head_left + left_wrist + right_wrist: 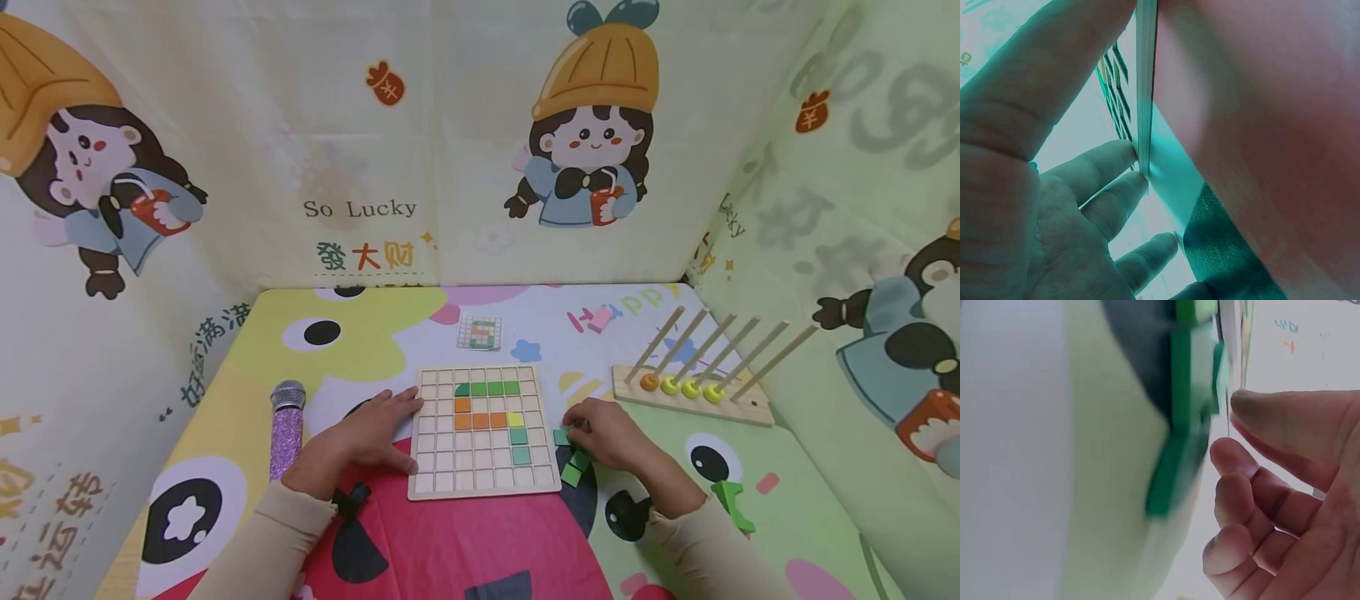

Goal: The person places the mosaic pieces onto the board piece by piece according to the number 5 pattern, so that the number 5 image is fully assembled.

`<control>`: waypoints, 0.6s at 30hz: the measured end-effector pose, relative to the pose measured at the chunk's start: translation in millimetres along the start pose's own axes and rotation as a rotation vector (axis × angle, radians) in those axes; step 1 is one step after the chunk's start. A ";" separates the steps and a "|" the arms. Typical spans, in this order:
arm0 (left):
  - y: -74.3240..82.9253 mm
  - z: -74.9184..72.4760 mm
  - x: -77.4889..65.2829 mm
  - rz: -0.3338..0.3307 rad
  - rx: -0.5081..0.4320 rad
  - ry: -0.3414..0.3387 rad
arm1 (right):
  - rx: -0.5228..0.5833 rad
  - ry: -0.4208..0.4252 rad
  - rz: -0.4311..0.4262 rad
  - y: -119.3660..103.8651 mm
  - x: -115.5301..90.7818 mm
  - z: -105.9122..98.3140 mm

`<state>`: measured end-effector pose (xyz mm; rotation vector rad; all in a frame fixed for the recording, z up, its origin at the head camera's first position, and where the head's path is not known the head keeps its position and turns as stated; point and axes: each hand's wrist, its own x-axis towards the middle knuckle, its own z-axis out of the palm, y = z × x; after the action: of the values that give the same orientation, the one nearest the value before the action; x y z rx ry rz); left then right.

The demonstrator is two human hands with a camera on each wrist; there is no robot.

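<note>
A square wooden grid board (433, 483) lies in front of me. Small square tiles sit in its cells: a green row (495, 388), orange ones (481, 421), a yellow one (516, 419) and teal ones (520, 455). My left hand (378, 429) rests at the board's left edge with its fingers spread, fingertips against the rim in the left wrist view. Beside the board's right edge, my right hand (607, 433) reaches over loose green tiles (572, 474) and a teal tile (560, 437). In the right wrist view its thumb and bent fingers are apart, nothing between them, near green tiles (1186, 381).
A small pattern card (480, 333) lies behind the board. To the left is a glittery purple microphone (286, 442). A wooden peg stand (742, 410) with orange and yellow beads stands at the right. A pink block (600, 319) and a bright green piece (731, 504) lie on the printed cloth.
</note>
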<state>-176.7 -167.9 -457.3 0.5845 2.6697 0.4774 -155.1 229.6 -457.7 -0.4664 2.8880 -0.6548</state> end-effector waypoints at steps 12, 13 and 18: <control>-2.2 -1.6 -1.2 0.014 0.014 0.008 | -0.028 -0.066 0.023 13.7 -8.7 -9.0; -1.9 -1.9 -1.4 0.013 0.011 0.006 | -0.031 -0.070 0.037 12.8 -8.0 -7.2; -1.3 -1.2 -0.5 0.025 0.001 0.006 | -0.065 -0.080 0.107 4.5 -6.3 -2.8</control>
<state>-177.2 -169.6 -456.6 0.6182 2.6716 0.4858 -150.9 236.7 -456.8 -0.3347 2.8422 -0.5159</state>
